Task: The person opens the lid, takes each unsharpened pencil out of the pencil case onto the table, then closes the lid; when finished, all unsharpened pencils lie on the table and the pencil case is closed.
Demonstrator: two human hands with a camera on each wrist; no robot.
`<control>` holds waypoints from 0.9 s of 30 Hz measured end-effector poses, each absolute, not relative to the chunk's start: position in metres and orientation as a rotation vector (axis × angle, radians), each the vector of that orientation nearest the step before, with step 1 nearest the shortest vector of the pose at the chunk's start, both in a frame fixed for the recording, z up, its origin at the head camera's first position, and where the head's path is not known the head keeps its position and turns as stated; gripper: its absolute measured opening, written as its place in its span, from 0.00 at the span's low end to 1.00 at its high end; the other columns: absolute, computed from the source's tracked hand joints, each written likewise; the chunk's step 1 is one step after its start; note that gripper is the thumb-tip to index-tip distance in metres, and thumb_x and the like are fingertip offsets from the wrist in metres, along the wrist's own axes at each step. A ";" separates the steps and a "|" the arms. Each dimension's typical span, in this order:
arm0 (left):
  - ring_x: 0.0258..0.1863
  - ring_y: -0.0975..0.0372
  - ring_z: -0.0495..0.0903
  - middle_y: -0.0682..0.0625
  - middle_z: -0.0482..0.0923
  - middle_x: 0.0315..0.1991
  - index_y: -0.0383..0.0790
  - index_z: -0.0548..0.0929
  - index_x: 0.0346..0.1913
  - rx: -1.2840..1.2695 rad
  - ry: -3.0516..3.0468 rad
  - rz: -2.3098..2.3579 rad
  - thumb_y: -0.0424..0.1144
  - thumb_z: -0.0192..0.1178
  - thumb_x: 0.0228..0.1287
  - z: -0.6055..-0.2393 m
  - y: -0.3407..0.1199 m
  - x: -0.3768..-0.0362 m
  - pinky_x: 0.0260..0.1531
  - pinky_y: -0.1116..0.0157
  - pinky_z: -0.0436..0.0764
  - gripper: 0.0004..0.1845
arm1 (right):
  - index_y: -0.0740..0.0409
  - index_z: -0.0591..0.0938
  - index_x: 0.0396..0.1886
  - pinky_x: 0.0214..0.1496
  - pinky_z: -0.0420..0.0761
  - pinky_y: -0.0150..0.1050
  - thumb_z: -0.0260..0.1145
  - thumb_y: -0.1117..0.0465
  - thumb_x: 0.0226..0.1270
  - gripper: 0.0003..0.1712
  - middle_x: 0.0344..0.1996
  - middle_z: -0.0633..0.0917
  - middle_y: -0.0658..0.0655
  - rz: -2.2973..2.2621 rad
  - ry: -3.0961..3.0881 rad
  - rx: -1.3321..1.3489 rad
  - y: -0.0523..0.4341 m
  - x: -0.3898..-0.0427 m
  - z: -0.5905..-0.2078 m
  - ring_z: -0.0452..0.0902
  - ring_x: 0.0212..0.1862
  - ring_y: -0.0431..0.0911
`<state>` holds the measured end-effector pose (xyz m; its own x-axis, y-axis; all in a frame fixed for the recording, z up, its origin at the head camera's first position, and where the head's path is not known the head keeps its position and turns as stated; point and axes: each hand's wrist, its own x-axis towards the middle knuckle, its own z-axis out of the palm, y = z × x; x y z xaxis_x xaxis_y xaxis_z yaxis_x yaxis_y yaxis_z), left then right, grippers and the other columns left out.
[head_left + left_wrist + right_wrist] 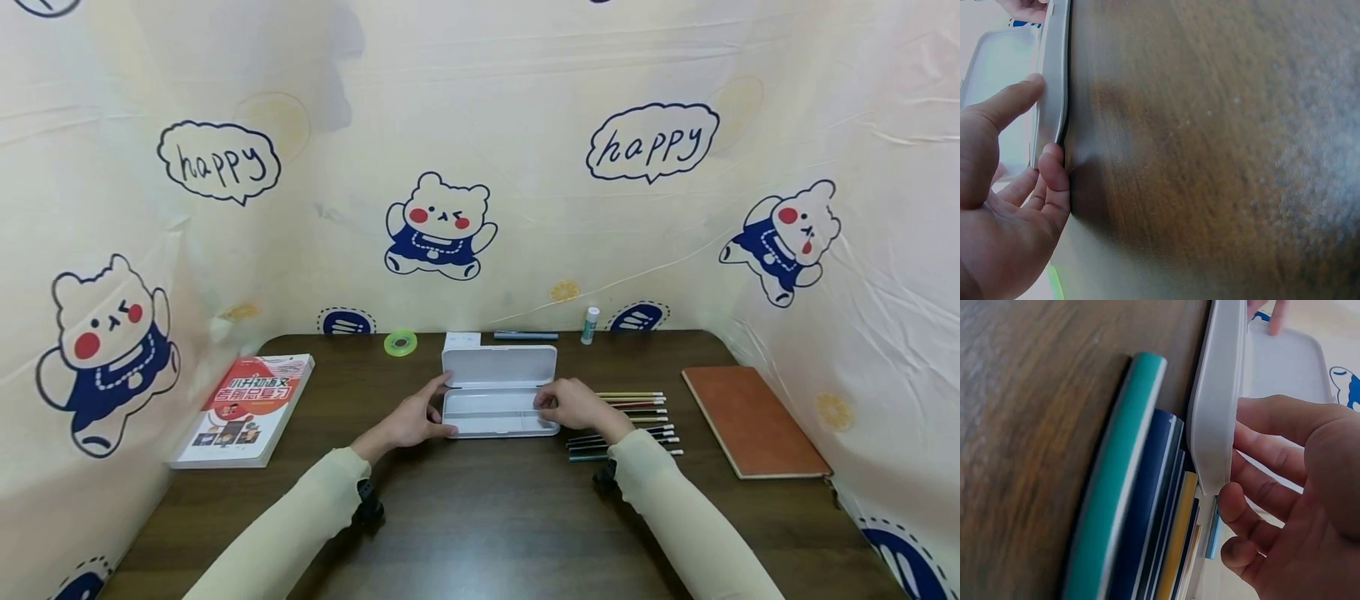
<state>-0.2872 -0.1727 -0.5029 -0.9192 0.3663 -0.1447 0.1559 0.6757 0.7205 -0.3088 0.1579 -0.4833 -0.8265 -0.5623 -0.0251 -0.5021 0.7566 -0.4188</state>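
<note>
A white pencil case [491, 425] lies on the table, its lid [499, 367] raised at the back. Its tray has compartments, with nothing visible in them. My left hand [408, 419] grips the left end. In the left wrist view its thumb [1019, 100] rests at the front rim, with the other fingers bent about the corner. At the right end is my right hand [577, 406], its fingers curled over the rim; the thumb [1272, 415] touches the front rim. Several pencils [645, 419] lie beside the case, partly hidden under the right wrist; a green one [1129, 456] is nearest.
A book with a red and white cover [243, 410] lies at left, a brown notebook [753, 423] at right. Along the back are green tape [401, 342], a small white item [462, 339], a blue pen-like stick [525, 335] and an upright glue stick [589, 326].
</note>
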 end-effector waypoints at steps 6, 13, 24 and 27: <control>0.36 0.63 0.77 0.43 0.69 0.70 0.53 0.48 0.80 0.418 2.624 1.092 0.44 0.74 0.57 -0.504 -0.172 -0.287 0.37 0.66 0.77 0.55 | 0.52 0.89 0.39 0.45 0.80 0.40 0.70 0.61 0.65 0.05 0.35 0.88 0.48 -0.558 2.802 -0.849 0.154 -0.309 -0.483 0.79 0.37 0.39; 0.36 0.63 0.77 0.43 0.69 0.70 0.52 0.48 0.80 0.425 2.615 1.107 0.44 0.74 0.57 -0.504 -0.172 -0.286 0.37 0.67 0.77 0.55 | 0.51 0.88 0.35 0.40 0.77 0.38 0.68 0.61 0.66 0.03 0.31 0.87 0.47 -0.565 2.805 -0.850 0.152 -0.310 -0.482 0.74 0.32 0.39; 0.37 0.62 0.77 0.42 0.68 0.70 0.53 0.48 0.80 0.421 2.618 1.103 0.44 0.74 0.58 -0.503 -0.172 -0.287 0.37 0.67 0.77 0.54 | 0.50 0.86 0.32 0.40 0.75 0.37 0.69 0.63 0.65 0.04 0.28 0.84 0.46 -0.634 2.792 -0.774 0.151 -0.312 -0.480 0.73 0.32 0.40; 0.38 0.63 0.77 0.43 0.68 0.70 0.53 0.48 0.80 0.416 2.623 1.094 0.45 0.73 0.58 -0.503 -0.172 -0.287 0.38 0.67 0.77 0.54 | 0.51 0.87 0.32 0.40 0.75 0.37 0.70 0.64 0.64 0.04 0.27 0.83 0.46 -0.655 2.790 -0.749 0.151 -0.312 -0.478 0.73 0.32 0.41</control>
<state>-0.2867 -0.1725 -0.5028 -0.9227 0.3614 -0.1346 0.1585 0.6736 0.7219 -0.3117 0.1509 -0.4785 -0.8571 -0.5119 -0.0570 -0.4331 0.7762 -0.4581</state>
